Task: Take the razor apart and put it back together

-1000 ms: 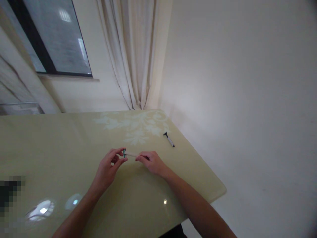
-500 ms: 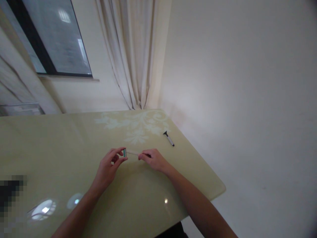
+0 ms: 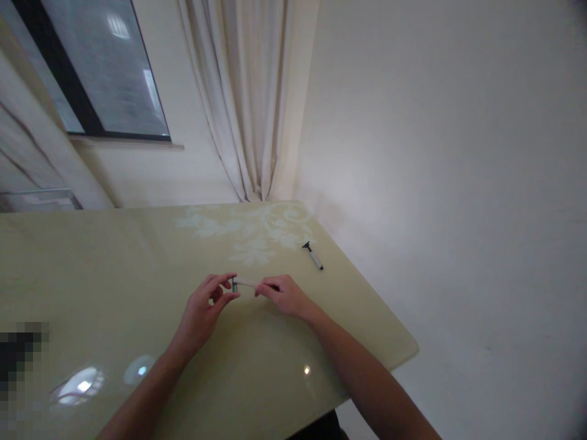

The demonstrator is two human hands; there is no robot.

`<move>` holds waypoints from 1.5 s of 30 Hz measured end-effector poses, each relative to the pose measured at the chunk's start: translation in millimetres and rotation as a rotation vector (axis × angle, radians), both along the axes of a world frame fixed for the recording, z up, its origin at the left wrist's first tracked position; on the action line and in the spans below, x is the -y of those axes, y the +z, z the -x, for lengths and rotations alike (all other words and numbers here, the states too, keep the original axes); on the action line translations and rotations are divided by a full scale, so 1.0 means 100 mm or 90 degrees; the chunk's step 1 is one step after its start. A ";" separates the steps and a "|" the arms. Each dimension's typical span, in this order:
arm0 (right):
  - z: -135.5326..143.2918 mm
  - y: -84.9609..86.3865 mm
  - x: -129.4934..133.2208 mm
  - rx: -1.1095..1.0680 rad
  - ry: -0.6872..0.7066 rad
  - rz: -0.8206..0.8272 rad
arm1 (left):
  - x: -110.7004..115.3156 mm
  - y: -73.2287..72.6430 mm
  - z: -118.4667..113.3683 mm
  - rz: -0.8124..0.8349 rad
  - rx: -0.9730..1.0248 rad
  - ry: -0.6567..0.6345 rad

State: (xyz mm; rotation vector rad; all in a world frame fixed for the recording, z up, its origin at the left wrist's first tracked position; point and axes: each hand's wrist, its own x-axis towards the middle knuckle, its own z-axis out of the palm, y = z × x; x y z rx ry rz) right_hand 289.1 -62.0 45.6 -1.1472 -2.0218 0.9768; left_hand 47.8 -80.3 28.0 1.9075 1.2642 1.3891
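Note:
Between the thumb and fingers of my left hand is a small green and dark rectangular piece that looks like a razor cartridge, held upright by its two ends. My right hand pinches a thin, pale stick that points left. The stick's far tip meets the cartridge or lies right beside it; I cannot tell which. Most of the stick's other end is hidden in my fingers, and a dark part shows there. Beyond my right hand, a razor with a grey handle and a black T-shaped head lies on the table.
The glossy pale green table has a white floral pattern at its far end and a rounded right corner. Behind it hang curtains beside a window. A bare wall rises along the right. A blurred dark shape sits at left.
The cartridge in my left hand has turned a little and shifted slightly right. More of the pale stick shows between the hands. The razor on the table stays put.

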 end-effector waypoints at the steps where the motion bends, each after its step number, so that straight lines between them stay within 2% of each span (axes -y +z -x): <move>1: 0.00 0.00 0.00 -0.004 -0.018 -0.005 | 0.00 0.00 0.00 0.001 -0.001 -0.001; 5: 0.02 0.02 0.01 -0.014 0.008 0.004 | 0.01 0.02 0.00 0.012 -0.004 -0.002; 9: 0.02 0.03 0.01 -0.015 -0.038 -0.018 | 0.02 0.03 0.00 0.022 -0.003 0.000; 12: 0.02 0.03 0.01 -0.019 -0.002 0.011 | 0.01 0.02 0.01 0.028 0.001 0.006; 16: 0.02 0.03 0.01 -0.001 -0.031 0.004 | 0.01 0.01 0.01 0.029 0.007 0.005; 19: 0.02 0.03 0.02 -0.005 0.018 0.027 | 0.00 0.02 0.01 0.029 0.008 0.005; 23: 0.01 0.04 0.01 -0.001 -0.030 0.017 | 0.00 0.03 0.01 0.032 0.018 0.009; 27: 0.01 0.02 0.00 -0.007 0.012 0.035 | 0.01 0.04 0.01 0.028 0.016 0.012; 30: 0.01 0.00 -0.01 -0.010 -0.030 0.014 | 0.02 0.04 0.01 0.027 0.013 0.007; 34: 0.01 0.00 0.00 -0.019 0.017 0.049 | 0.01 0.02 0.00 0.015 0.011 0.005; 37: 0.02 0.02 0.01 0.006 -0.048 0.002 | 0.01 0.01 0.01 0.020 0.010 0.006; 41: 0.04 0.05 0.05 0.006 0.013 0.046 | 0.01 0.01 0.01 0.019 0.007 0.012; 45: 0.06 0.07 0.06 0.006 -0.036 0.019 | 0.01 0.03 0.00 0.019 0.006 0.017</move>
